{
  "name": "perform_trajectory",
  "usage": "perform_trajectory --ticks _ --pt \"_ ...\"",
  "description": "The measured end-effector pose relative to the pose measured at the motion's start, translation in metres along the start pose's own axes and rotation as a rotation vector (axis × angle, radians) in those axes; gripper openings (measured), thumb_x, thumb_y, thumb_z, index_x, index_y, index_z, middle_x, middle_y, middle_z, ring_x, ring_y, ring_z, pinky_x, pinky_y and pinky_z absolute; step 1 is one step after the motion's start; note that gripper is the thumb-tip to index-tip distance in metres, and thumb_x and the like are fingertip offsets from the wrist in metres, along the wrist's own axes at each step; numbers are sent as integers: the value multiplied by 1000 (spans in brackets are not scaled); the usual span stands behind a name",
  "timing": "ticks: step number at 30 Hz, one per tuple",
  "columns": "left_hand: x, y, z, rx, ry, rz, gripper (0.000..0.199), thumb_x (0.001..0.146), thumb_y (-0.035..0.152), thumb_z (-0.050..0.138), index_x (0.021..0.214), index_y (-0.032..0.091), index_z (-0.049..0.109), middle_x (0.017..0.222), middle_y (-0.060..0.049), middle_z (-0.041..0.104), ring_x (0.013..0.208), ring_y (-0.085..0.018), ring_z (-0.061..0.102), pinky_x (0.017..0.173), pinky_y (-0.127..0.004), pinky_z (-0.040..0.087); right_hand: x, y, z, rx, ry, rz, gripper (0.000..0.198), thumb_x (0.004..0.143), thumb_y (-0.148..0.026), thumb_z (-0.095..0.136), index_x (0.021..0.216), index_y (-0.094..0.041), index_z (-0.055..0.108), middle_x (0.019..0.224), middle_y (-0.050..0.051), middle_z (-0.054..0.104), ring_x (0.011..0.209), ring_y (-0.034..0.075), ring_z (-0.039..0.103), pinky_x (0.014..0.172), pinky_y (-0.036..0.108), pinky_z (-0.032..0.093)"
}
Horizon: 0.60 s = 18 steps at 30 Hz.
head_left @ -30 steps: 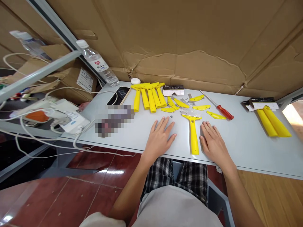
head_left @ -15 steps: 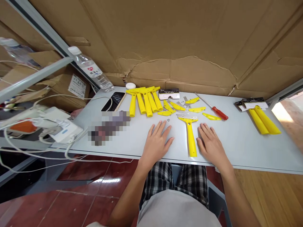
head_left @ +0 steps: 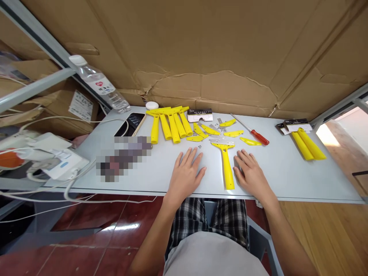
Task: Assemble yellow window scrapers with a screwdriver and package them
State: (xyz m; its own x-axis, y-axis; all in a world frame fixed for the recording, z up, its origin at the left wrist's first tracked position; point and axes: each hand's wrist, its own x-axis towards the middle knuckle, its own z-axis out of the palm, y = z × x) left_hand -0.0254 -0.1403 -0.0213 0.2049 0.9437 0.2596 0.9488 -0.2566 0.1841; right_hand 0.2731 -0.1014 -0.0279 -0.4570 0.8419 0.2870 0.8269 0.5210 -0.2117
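Yellow scraper (head_left: 226, 165) flat on table (head_left: 287, 172), between both empty hands.

View tilted upward, swung right; hands, table contents unmoved on table.

A small assembly workstation in a storeroom or workshop. Flattened cardboard boxes (head_left: 201, 50) wall in the grey tabletop (head_left: 287, 172). On the tabletop, yellow scraper handles (head_left: 169, 124) lie in a row, with loose yellow parts (head_left: 232, 133) and a red-handled screwdriver (head_left: 253, 132) just right of them.
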Motion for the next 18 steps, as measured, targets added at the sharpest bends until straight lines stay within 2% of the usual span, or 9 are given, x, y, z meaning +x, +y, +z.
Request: perform_trajectory --ticks 5,10,13,16,18 --pt "0 -1 3 -14 6 -1 56 116 40 45 160 12 64 178 -19 49 168 -40 44 137 -66 34 12 16 -24 64 -32 -20 36 113 -33 53 136 -20 78 151 14 75 146 35 67 124 58 56" --pt "1 0 2 -42 4 -13 55 115 40 47 161 15 65 178 -19 48 168 -41 42 137 -67 34 49 37 -56 -76 -159 118 37 111 -32 52 137 -23 78 149 13 76 131 34 74 103 48 63" --pt "1 1 1 -48 8 -17 54 115 40 47 161 17 66 178 -19 48 169 -40 42 138 -66 33 81 45 -67 -199 -261 186 41 110 -33 54 145 -26 74 151 12 75 123 34 76 89 41 60" --pt "1 2 2 -48 9 -23 54 114 39 49 161 18 65 178 -18 49 168 -39 43 138 -65 33 111 54 -68 -264 -377 256 45 107 -37 62 149 -29 73 144 12 78 120 35 76 89 41 57" --pt "1 1 2 -44 11 -22 54 114 39 51 161 17 65 178 -18 49 168 -39 43 139 -64 33 127 60 -66 -242 -406 287 48 105 -38 66 151 -30 71 138 10 81 120 35 75 90 42 56"
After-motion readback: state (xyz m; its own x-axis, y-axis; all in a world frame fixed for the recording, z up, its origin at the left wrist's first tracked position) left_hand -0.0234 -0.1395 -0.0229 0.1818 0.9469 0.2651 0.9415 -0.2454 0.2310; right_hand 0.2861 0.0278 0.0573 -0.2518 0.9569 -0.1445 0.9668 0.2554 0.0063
